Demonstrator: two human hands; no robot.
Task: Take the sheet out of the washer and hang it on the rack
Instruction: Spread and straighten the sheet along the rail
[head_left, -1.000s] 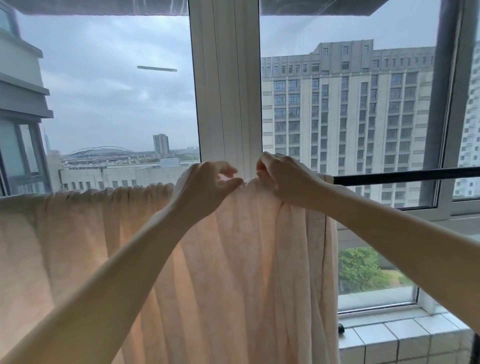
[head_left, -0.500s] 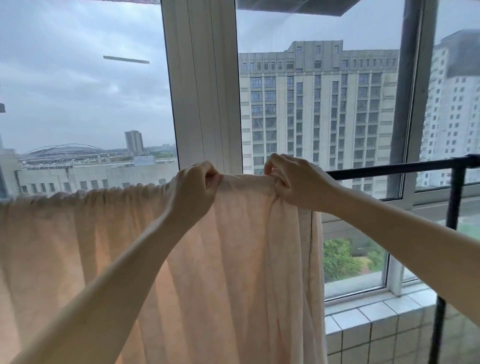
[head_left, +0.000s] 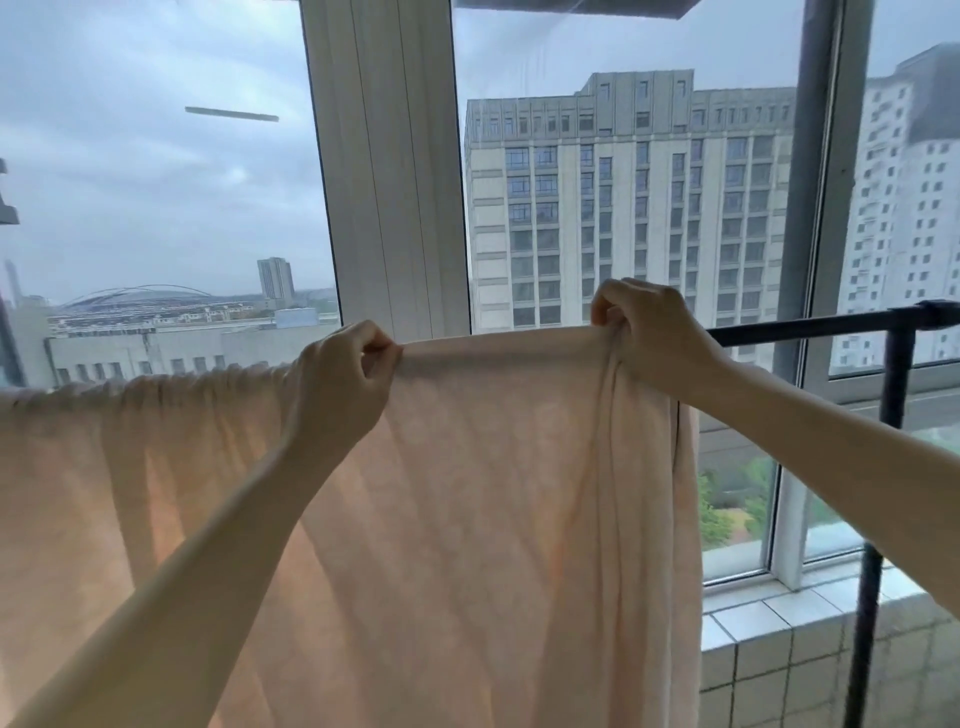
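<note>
While the peach sheet (head_left: 467, 493) already hangs over the black rack (head_left: 810, 330) by a high-rise window, a person's left hand (head_left: 343, 379) and right hand (head_left: 649, 332) each pinch its top fold, the cloth taut between them and bunched further left. Hanging looks nearly done, with only the spreading-out and letting go left. The rail beneath the cloth, the sheet's lower hem and left end, and the washer are out of sight.

The sheet (head_left: 467, 493) hangs over the rack (head_left: 810, 328) before the window (head_left: 384, 171), bunched leftward.
</note>
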